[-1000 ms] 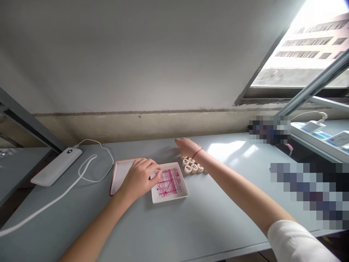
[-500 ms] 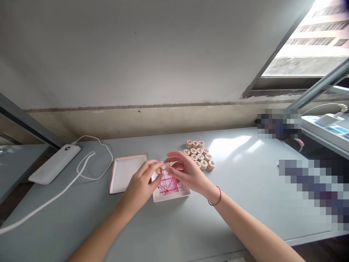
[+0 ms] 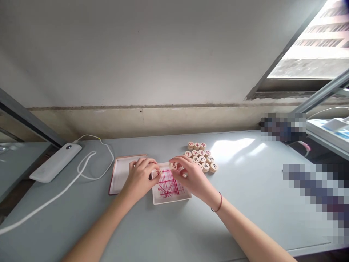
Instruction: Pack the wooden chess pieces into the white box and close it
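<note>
My left hand [image 3: 143, 176] pinches a round wooden Chinese chess piece [image 3: 158, 172] with a red character, at the upper left corner of a shallow white box [image 3: 172, 199]. Between finger and thumb of my right hand [image 3: 189, 174] is a second Chinese chess piece [image 3: 173, 166], over the box's upper edge. A folded sheet with red grid lines [image 3: 169, 185] lies inside the box. Just behind the right hand, several stacked chess pieces [image 3: 202, 159] stand in rows, some with red and some with black characters; my fingers cover part of the nearest row.
Left of the box lies its lid [image 3: 120, 176], inner side up. Farther left are a white power strip or power bank [image 3: 56, 162] and a white cable [image 3: 65, 187] looping over the grey table [image 3: 245, 203]. A wall rises behind, and blurred-out items sit at the right.
My hands have moved apart; the left went slightly left and down with its piece, the right slightly right. The faces of both held pieces now show more clearly.
</note>
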{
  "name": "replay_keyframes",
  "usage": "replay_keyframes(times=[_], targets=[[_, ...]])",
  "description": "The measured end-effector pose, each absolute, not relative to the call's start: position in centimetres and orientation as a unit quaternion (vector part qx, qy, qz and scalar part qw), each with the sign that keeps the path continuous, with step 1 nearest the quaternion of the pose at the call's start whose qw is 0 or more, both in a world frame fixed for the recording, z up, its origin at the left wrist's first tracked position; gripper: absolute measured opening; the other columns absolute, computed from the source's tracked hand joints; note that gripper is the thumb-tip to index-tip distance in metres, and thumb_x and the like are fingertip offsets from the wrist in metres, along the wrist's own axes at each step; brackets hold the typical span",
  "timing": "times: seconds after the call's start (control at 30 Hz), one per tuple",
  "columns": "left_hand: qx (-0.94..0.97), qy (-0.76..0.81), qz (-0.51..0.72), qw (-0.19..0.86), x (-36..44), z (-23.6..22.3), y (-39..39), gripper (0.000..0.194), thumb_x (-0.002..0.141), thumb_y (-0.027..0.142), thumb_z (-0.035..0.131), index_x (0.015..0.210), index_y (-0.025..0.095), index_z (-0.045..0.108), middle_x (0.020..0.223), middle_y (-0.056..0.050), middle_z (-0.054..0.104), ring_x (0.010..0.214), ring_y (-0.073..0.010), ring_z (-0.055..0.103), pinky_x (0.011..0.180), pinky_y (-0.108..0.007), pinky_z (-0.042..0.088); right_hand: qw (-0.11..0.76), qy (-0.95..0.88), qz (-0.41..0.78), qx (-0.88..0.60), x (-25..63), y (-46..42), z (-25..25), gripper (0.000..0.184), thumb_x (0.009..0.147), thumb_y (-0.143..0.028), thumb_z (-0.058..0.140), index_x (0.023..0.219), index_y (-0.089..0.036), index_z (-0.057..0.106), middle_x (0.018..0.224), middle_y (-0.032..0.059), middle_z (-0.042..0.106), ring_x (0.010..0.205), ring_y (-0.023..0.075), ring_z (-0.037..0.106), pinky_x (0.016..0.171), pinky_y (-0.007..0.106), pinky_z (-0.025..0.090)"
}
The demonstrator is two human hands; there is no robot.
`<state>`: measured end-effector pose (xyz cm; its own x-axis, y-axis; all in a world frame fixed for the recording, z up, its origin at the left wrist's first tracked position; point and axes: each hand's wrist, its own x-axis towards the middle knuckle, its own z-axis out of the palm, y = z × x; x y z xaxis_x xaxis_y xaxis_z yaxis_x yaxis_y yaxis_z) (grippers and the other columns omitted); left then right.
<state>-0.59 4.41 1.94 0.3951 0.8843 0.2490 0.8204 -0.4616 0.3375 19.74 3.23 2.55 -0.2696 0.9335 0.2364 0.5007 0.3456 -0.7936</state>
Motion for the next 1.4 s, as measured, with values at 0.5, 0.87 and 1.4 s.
replay_keyframes(times=[0.5, 0.87, 1.4], targets=[[0.828, 0.538, 0.144, 0.056, -1.3, 1.2, 4.2, 0.042, 0.077, 0.019, 0.054, 0.118, 0.02, 0.06, 0.119, -0.008, 0.061, 0.109, -0.0303, 0.05, 0.088, -0.047, 0.043, 0.18, -0.853, 0.089, -0.482, 16.3, 4.0, 0.8, 0.012, 0.088, -0.018, 0.057, 0.1, -0.019, 0.057, 0.087, 0.005, 0.065, 0.079, 0.0185, 0.059, 0.076, 0.029, 0.042], [0.825, 0.541, 0.152, 0.061, -0.8, 1.7, 4.2, 0.042, 0.078, 0.026, 0.06, 0.12, 0.024, 0.059, 0.112, -0.007, 0.064, 0.106, -0.0295, 0.051, 0.083, -0.042, 0.039, 0.187, -0.81, 0.146, -0.537, 17.5, 5.0, 2.4, 0.019, 0.085, -0.012, 0.05, 0.101, -0.021, 0.056, 0.09, 0.0031, 0.068, 0.074, 0.0166, 0.061, 0.061, 0.024, 0.037], [0.823, 0.547, 0.143, 0.049, 0.1, 2.2, 5.1, 0.028, 0.078, 0.022, 0.059, 0.105, 0.026, 0.065, 0.102, -0.005, 0.068, 0.104, -0.0292, 0.049, 0.081, -0.043, 0.035, 0.027, -0.699, 0.14, -0.701, 23.6, 13.7, 3.8, 0.042, 0.075, -0.019, 0.057, 0.116, -0.023, 0.065, 0.108, 0.0095, 0.069, 0.096, 0.0282, 0.064, 0.068, 0.031, 0.045]])
